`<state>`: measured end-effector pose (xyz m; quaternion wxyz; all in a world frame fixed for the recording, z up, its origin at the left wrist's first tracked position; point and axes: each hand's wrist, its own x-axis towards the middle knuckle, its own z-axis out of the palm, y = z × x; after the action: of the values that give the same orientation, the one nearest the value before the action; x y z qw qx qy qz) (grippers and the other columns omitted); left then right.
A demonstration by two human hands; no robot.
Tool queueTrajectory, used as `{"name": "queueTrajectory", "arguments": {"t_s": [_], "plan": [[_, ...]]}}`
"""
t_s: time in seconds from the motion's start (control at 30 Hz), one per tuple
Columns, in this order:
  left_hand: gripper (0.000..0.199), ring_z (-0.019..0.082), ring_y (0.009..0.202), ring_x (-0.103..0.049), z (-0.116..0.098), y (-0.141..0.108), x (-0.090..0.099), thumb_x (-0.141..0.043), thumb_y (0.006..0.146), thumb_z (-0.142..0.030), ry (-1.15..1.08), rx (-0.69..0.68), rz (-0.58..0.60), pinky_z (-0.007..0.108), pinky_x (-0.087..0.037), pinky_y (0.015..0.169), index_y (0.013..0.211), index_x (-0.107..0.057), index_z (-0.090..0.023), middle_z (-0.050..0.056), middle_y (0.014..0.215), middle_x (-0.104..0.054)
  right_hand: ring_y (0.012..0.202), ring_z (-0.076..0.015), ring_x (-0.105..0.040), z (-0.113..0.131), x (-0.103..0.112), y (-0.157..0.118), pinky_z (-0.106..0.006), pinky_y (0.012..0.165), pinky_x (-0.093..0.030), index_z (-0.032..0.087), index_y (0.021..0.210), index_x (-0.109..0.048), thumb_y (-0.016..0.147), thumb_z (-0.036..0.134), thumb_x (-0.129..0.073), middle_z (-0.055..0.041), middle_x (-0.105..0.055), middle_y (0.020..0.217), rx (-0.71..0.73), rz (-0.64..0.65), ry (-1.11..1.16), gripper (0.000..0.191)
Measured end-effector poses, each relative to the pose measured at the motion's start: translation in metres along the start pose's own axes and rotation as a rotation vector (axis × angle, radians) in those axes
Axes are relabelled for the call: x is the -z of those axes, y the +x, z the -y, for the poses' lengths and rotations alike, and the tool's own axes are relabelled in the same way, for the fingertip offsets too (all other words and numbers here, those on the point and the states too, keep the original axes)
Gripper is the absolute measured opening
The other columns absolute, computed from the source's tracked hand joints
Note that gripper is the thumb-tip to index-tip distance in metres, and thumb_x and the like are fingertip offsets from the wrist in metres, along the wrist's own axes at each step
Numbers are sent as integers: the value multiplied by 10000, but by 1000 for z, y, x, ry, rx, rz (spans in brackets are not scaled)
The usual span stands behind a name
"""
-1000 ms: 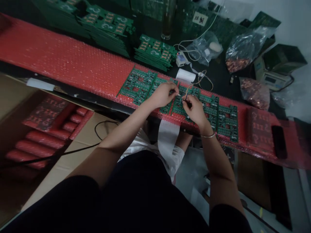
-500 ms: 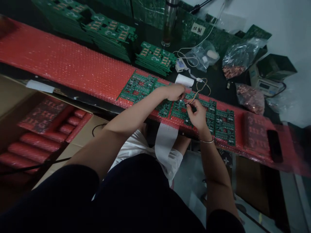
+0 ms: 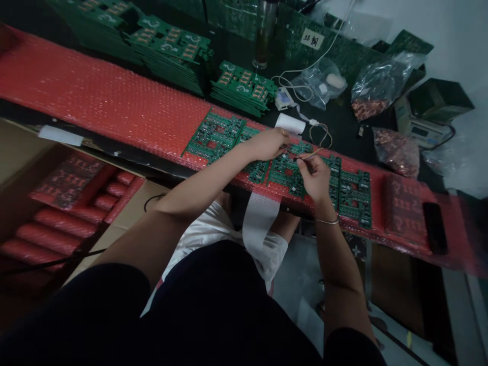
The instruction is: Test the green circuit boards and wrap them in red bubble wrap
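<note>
Green circuit boards (image 3: 217,131) lie in a row on red bubble wrap (image 3: 145,107). Over the middle boards, my left hand (image 3: 270,144) is closed with bent fingers; whatever its fingertips pinch is too small to name. Just to the right, my right hand (image 3: 314,175) pinches the end of a thin cable (image 3: 316,151) close above a board. The cable loops back to a small white box (image 3: 282,98) behind the boards. A white roll (image 3: 290,124) lies between that box and my left hand.
Stacks of green boards (image 3: 244,84) stand behind the wrap. Bags of copper-coloured parts (image 3: 396,151) and a boxy device (image 3: 421,129) are at the back right. A dark phone (image 3: 434,228) lies at the right end. Red wrapped rolls (image 3: 57,236) fill a carton at lower left.
My right hand has shifted slightly right with the cable end. My left hand has drawn back a little to the left and turned. The view has shifted slightly.
</note>
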<state>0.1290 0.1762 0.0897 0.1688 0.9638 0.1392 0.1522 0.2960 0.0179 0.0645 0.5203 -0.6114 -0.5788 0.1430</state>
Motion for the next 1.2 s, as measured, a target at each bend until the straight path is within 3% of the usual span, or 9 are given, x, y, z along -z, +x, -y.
{"name": "queueTrajectory", "arguments": {"t_s": [0.17,0.33,0.47,0.7,0.83,1.0,1.1,1.2], "plan": [[359,389,1361,-521,-27,-29,-6,-601,1001,-424,138,43,7,537,-401,1099,1160,-786,-161,187,1358,-638,856,-218,-768,-11,-4,25,-408,792,-637,259,1032,-648,951,526,-648,-62,-777,1024,-75,-85,122,279],[476,369,1342,-540,-50,-52,-5,-553,1033,-470,140,115,-30,520,-416,1093,1314,-693,-112,202,1393,-631,881,-198,-762,-20,-36,73,-383,785,-637,277,1131,-632,988,495,-603,-54,-751,1027,21,55,127,262],[512,389,1395,-499,-66,-94,2,-597,1014,-418,154,203,-128,532,-423,1126,1399,-616,-81,226,1477,-576,837,-200,-741,-21,-65,97,-374,749,-621,254,1040,-654,1012,498,-559,-52,-732,963,78,166,1,263],[405,385,1381,-533,-86,-151,5,-626,1001,-357,68,191,-203,555,-476,1115,1350,-665,-154,185,1437,-621,754,-237,-666,-18,-88,111,-420,805,-570,242,874,-652,998,521,-568,-64,-714,812,219,169,-382,316],[333,318,1263,-632,-96,-167,-12,-587,1029,-327,1,135,-248,505,-528,1062,1302,-693,-169,148,1322,-704,807,-249,-667,-21,-92,113,-421,831,-565,253,887,-651,1020,554,-522,-67,-706,825,268,173,-436,354],[284,263,1205,-697,-104,-186,-53,-575,1041,-308,-29,-16,-287,434,-578,1012,1224,-728,-155,140,1228,-765,898,-287,-682,-20,-89,114,-495,922,-559,252,915,-658,1019,541,-536,-90,-707,871,252,220,-433,331],[332,275,1295,-669,-102,-192,-69,-615,1019,-294,-53,-65,-224,447,-565,1069,1301,-701,-143,162,1318,-735,951,-309,-682,-21,-88,114,-547,981,-543,247,929,-666,1016,528,-547,-97,-705,881,243,261,-415,317],[404,286,1392,-606,-99,-194,-74,-627,1006,-284,-56,-62,-142,477,-526,1142,1387,-654,-150,180,1448,-651,1020,-325,-674,-23,-90,113,-583,1027,-525,252,928,-663,1017,522,-550,-97,-712,901,254,255,-401,306]]}}
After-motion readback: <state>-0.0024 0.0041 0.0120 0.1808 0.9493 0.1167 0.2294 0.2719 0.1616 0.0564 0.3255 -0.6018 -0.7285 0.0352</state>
